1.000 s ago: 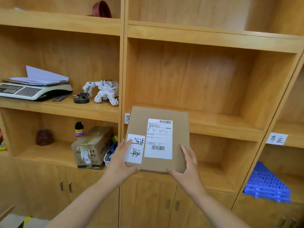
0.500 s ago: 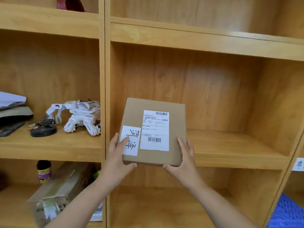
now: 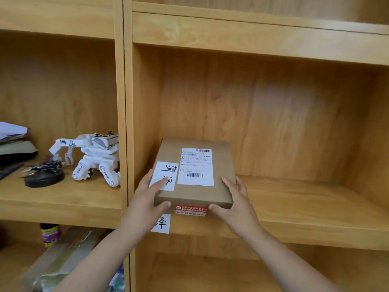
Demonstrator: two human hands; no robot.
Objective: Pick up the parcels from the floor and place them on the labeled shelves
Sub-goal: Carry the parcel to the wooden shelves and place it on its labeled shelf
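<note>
A flat brown cardboard parcel (image 3: 222, 165) with a white shipping label and a handwritten white tag lies flat on the middle wooden shelf (image 3: 305, 207), against the compartment's left wall. My left hand (image 3: 150, 193) grips its near left corner, thumb on the front edge. My right hand (image 3: 235, 199) holds its near right corner. A white paper label (image 3: 161, 224) with a handwritten character is stuck to the shelf's front edge just below the parcel.
In the left compartment stand a white toy robot (image 3: 92, 159), a black round object (image 3: 44, 178) and a scale with papers (image 3: 14, 144). Below it lie a taped cardboard box (image 3: 63, 262) and a small bottle (image 3: 49, 233). An upright divider (image 3: 124, 102) separates the compartments.
The parcel went from being held up in front of the shelf to lying flat inside the compartment. Both hands moved forward with it. The view came closer to the shelves.
</note>
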